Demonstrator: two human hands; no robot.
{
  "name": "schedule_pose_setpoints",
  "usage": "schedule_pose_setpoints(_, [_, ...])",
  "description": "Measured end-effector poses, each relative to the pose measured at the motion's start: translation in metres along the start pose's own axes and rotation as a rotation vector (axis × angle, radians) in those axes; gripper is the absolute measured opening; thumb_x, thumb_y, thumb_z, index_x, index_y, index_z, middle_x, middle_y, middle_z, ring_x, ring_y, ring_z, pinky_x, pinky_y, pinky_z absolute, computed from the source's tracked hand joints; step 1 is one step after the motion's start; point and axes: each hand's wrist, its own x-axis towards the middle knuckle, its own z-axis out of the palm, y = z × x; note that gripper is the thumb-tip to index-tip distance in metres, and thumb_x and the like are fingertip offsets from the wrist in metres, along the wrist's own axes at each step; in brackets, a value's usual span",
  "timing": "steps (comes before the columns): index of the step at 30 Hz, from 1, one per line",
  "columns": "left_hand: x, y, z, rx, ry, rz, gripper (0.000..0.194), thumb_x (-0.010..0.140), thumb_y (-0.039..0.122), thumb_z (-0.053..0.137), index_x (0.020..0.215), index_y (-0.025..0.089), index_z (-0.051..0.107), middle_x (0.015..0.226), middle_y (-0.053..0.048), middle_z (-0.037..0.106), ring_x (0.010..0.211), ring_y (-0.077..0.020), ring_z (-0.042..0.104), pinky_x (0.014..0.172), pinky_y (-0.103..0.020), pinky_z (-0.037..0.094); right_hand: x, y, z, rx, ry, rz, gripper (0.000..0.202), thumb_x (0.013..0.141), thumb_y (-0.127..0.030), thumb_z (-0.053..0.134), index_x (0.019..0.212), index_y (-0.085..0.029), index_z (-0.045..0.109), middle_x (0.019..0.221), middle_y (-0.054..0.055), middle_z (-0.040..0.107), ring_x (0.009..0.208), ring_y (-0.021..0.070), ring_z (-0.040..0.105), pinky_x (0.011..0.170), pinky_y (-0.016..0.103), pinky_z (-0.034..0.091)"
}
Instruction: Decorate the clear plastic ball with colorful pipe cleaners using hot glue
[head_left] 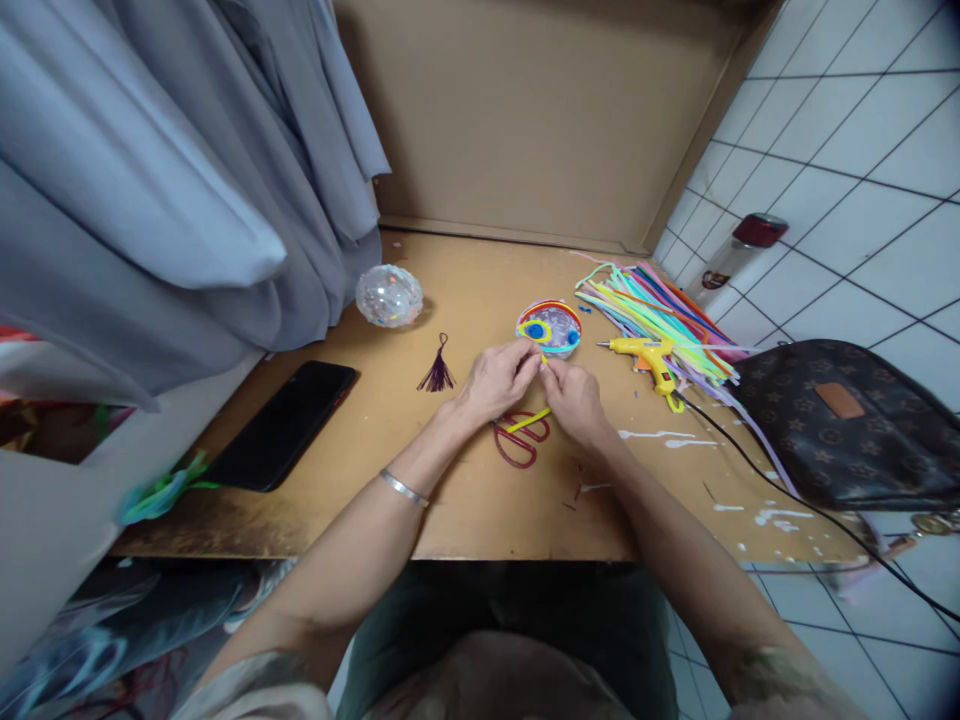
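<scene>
My left hand (495, 380) and my right hand (574, 395) meet over the middle of the table, fingers pinched together. Between them is a yellow pipe cleaner (531, 420), one end hanging below my fingers toward the red-handled scissors (516, 458). The scissors' blades are hidden under my left hand. Just beyond my fingertips rests a round, bowl-like piece (562, 325) with a red and yellow rim and yellow and blue coils. Left of my hands lies a dark purple tassel (437, 372) with a loop on top.
A yellow glue gun (649, 358) lies at right beside a bundle of coloured pipe cleaners (652, 310). Its black cord (750, 455) runs past a brown patterned bag (862, 430). At left are a clear ball (390, 296), a black phone (289, 425) and a grey curtain (225, 170).
</scene>
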Motion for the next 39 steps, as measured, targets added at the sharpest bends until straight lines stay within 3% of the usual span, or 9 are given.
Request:
schedule_pose_setpoints(4, [0.000,0.000,-0.001,0.044,-0.033,0.013,0.022,0.097,0.027,0.048,0.088,0.016,0.065,0.069,-0.002,0.062,0.061,-0.0124,0.051,0.063,-0.025,0.038,-0.003,-0.008,-0.005,-0.181,-0.010,0.056,0.043,0.104,-0.030,0.035,0.110,-0.014,0.074,0.096,0.017,0.079,0.080,0.0242,0.071,0.063,0.030,0.033])
schedule_pose_setpoints(10, [0.000,0.000,-0.001,0.042,-0.072,-0.004,0.019,0.094,0.022,0.049,0.082,0.017,0.063,0.070,-0.002,0.061,0.062,-0.0127,0.049,0.064,-0.025,0.037,-0.006,-0.011,-0.005,-0.245,-0.002,0.064,0.040,0.104,-0.032,0.037,0.114,-0.016,0.073,0.092,0.016,0.078,0.078,0.0252,0.072,0.064,0.030,0.035])
schedule_pose_setpoints(16, [0.002,-0.002,-0.002,0.024,-0.097,-0.103,0.019,0.093,0.021,0.047,0.079,0.017,0.059,0.066,0.001,0.056,0.058,-0.0118,0.043,0.062,-0.025,0.034,-0.002,0.003,0.002,0.037,0.106,-0.057,0.036,0.101,-0.032,0.042,0.111,-0.019,0.074,0.100,0.012,0.079,0.084,0.0235,0.071,0.069,0.029,0.041])
schedule_pose_setpoints(19, [0.002,-0.003,-0.002,-0.003,-0.101,-0.132,0.018,0.093,0.021,0.048,0.079,0.017,0.057,0.064,0.002,0.053,0.058,-0.0112,0.042,0.061,-0.025,0.033,0.001,0.012,0.006,0.191,0.162,-0.094,0.034,0.099,-0.030,0.043,0.102,-0.019,0.075,0.093,0.009,0.080,0.080,0.0222,0.070,0.069,0.029,0.043])
schedule_pose_setpoints(24, [0.003,0.001,-0.004,-0.074,-0.103,-0.168,0.019,0.091,0.020,0.049,0.073,0.018,0.052,0.061,0.005,0.047,0.057,-0.0102,0.038,0.060,-0.025,0.031,0.001,0.014,0.013,0.251,0.277,-0.167,0.032,0.095,-0.029,0.044,0.093,-0.019,0.075,0.091,0.010,0.079,0.080,0.0226,0.070,0.072,0.030,0.045])
schedule_pose_setpoints(30, [0.008,0.004,-0.008,-0.410,-0.067,-0.318,0.016,0.086,0.023,0.053,0.071,0.017,0.053,0.064,0.005,0.046,0.060,-0.0091,0.040,0.061,-0.023,0.032,0.002,0.013,0.013,0.432,0.352,-0.208,0.029,0.094,-0.033,0.047,0.089,-0.020,0.073,0.079,0.007,0.074,0.070,0.0189,0.064,0.069,0.029,0.045])
schedule_pose_setpoints(35, [0.011,0.003,-0.006,-0.934,-0.093,-0.512,0.015,0.078,0.028,0.063,0.073,0.017,0.053,0.055,0.008,0.039,0.047,-0.0051,0.028,0.050,-0.020,0.023,0.005,0.012,0.007,0.792,0.232,-0.165,0.032,0.090,-0.048,0.056,0.082,-0.019,0.068,0.057,-0.004,0.054,0.052,0.0113,0.048,0.053,0.024,0.039])
schedule_pose_setpoints(39, [0.012,0.004,-0.005,-1.173,-0.149,-0.585,0.025,0.072,0.032,0.074,0.074,0.017,0.054,0.053,0.009,0.038,0.043,-0.0020,0.021,0.045,-0.019,0.014,0.007,0.011,0.004,0.923,0.200,-0.168,0.033,0.087,-0.050,0.061,0.079,-0.019,0.069,0.056,-0.004,0.055,0.054,0.0112,0.049,0.055,0.024,0.041])
